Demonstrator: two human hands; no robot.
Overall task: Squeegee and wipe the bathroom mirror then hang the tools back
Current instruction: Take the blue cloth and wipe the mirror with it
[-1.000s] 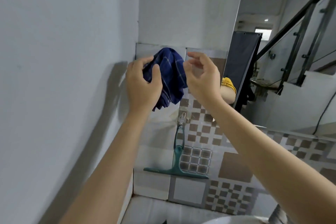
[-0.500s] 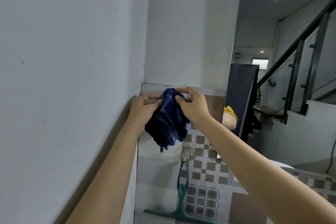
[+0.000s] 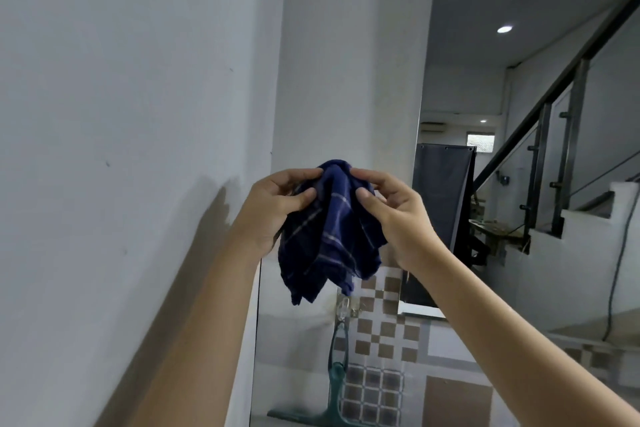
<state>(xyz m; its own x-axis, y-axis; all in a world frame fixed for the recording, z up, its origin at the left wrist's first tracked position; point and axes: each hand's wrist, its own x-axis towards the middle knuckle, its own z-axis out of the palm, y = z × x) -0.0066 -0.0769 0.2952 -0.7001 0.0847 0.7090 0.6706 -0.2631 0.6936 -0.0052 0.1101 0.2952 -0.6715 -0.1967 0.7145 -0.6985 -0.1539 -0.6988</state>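
Observation:
A dark blue checked cloth (image 3: 329, 236) hangs bunched between both hands in front of the tiled wall. My left hand (image 3: 273, 208) pinches its upper left edge and my right hand (image 3: 391, 215) pinches the upper right edge. Below the cloth a teal squeegee (image 3: 335, 388) hangs by its handle from a small clear wall hook (image 3: 343, 308), blade down. The large mirror (image 3: 519, 80) fills the right side and reflects a staircase and a dark panel.
A plain white wall (image 3: 121, 114) runs close along the left. Brown-and-white patterned tiles (image 3: 388, 340) cover the wall below the mirror. The mirror's left edge stands just right of my right hand.
The view has tilted upward, so hands and cloth sit lower in frame and more mirror shows. Both hands have shifted their pinch along the cloth's top edge; the squeegee stays on its hook.

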